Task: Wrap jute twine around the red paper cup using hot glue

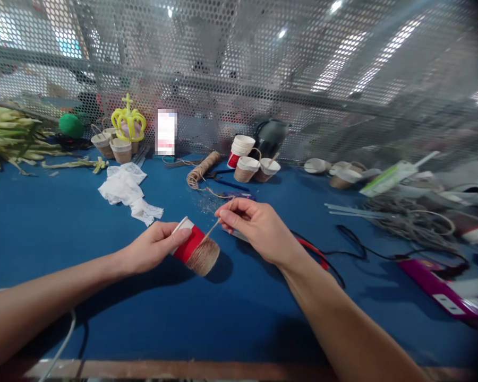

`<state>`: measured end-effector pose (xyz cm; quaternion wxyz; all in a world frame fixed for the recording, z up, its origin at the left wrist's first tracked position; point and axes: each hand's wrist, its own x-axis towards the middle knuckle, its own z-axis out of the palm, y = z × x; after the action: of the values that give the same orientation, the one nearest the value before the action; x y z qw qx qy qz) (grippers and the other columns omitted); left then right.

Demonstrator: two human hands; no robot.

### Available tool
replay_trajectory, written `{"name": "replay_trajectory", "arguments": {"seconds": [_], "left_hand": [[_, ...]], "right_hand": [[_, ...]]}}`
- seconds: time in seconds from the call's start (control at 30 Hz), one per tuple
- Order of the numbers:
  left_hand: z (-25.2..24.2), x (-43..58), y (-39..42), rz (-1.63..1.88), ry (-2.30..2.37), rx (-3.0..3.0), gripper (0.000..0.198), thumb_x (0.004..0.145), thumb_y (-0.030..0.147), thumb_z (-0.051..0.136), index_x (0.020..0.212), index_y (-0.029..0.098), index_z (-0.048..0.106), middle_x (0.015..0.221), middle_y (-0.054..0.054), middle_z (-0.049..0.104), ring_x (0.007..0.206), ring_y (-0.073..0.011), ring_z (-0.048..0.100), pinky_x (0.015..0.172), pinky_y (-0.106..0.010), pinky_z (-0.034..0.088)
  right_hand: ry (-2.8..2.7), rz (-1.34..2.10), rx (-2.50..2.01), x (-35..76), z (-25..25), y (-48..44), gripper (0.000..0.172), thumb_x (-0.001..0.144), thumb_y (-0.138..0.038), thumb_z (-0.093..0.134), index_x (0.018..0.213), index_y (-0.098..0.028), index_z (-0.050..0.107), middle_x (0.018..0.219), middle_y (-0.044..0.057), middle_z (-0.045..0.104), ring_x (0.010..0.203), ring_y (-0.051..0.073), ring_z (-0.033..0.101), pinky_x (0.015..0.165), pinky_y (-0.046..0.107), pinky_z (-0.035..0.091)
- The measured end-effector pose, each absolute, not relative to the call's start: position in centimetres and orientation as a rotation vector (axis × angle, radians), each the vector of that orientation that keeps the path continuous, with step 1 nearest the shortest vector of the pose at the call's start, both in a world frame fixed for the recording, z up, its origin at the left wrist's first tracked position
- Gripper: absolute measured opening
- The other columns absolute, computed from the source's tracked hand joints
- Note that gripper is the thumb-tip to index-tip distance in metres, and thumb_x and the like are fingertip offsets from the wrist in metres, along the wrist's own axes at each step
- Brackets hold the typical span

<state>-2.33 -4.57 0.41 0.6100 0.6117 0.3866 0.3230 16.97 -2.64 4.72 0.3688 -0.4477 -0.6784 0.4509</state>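
My left hand point(153, 245) is wrapped round a red and white paper cup point(189, 245) held on its side above the blue table point(63, 223). The cup's lower half is covered in wound brown twine point(204, 256). My right hand point(255, 225) pinches a strand of that twine just above and to the right of the cup, fingers pressed together. The strand runs from the cup up to my fingertips. A spool of the same twine point(202, 167) lies further back on the table.
Twine-wrapped cups point(119, 147) and a yellow crown point(128, 122) stand back left by white cloth point(125, 191) and green leaves point(11, 135). More cups point(249, 159) sit centre back. Cables, wire coils point(406, 220) and a purple tool point(442, 289) crowd the right. A perforated metal screen closes the back.
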Motion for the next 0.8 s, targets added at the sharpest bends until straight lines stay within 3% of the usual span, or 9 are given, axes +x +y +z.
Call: {"name": "replay_trajectory", "arguments": {"seconds": [0.8], "left_hand": [[0.21,-2.59,-4.73,0.773,0.932,1.494,0.039,0.078,0.046,0.041,0.072,0.012,0.057,0.061,0.001,0.052,0.054,-0.0075,0.041,0.055,-0.020,0.036]], "right_hand": [[-1.783,1.104,-1.228,16.94,4.17,-2.47,0.016,0.073,-0.032,0.055,0.070,-0.016,0.057,0.062,0.000,0.056,0.055,0.009,0.050,0.054,0.023,0.042]]}}
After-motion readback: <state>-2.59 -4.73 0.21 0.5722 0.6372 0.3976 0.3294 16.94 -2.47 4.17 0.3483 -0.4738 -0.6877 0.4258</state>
